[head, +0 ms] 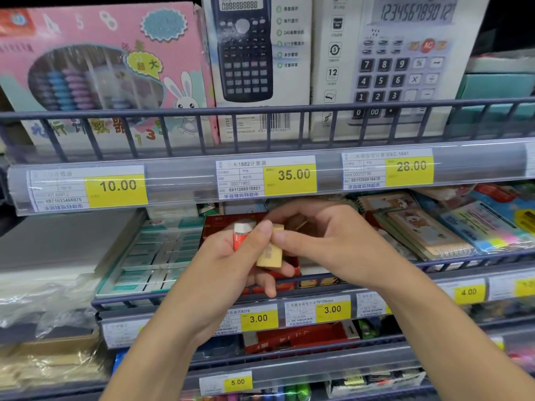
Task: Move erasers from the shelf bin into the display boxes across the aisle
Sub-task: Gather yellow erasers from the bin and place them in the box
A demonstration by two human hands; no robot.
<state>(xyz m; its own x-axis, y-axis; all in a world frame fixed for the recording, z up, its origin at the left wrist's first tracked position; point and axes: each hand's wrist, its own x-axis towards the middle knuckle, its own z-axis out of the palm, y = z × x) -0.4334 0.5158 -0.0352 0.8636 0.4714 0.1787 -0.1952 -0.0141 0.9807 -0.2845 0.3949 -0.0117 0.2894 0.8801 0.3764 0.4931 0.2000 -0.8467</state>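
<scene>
A matt beige rubber eraser [270, 253] (its neighbour at nine o'clock, a white eraser in a glossy red paper sleeve [242, 233]) fronts a painted grey metal shelf rail [260, 110] and clear glossy plastic price strip [179, 178].

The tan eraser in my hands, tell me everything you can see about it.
The tan eraser is a plain beige block, matte and rubbery looking, with no sleeve and faint marks on one face. It is tilted, upper end toward the shelf. The left hand pinches it with the thumb on top, beside a white eraser in a red sleeve. The right hand touches its upper end with its fingertips. It is held above the red bin.
</scene>
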